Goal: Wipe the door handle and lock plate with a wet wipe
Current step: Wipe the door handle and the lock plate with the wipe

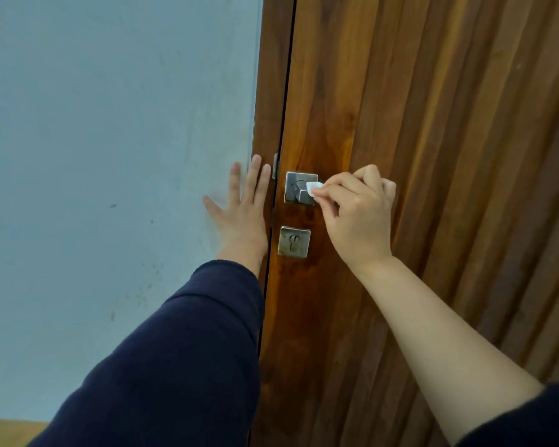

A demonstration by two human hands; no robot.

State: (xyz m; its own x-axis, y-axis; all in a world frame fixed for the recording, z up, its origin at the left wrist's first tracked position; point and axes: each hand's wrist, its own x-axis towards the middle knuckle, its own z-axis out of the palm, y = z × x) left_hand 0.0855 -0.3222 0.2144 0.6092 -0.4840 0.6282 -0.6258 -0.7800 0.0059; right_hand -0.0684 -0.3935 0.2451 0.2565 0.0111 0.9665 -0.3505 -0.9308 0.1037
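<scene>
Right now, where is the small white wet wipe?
In the head view, the small white wet wipe is pinched in the right hand, against the square metal handle plate, directly above the square keyhole lock plate.

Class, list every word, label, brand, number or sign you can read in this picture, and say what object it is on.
None can be read.
Handle plate: no lettering shows.
Lock plate: only a keyhole, no visible marking.
Wipe pinched in the right hand: plain white.
Door, wall and sleeve: no writing.
</scene>
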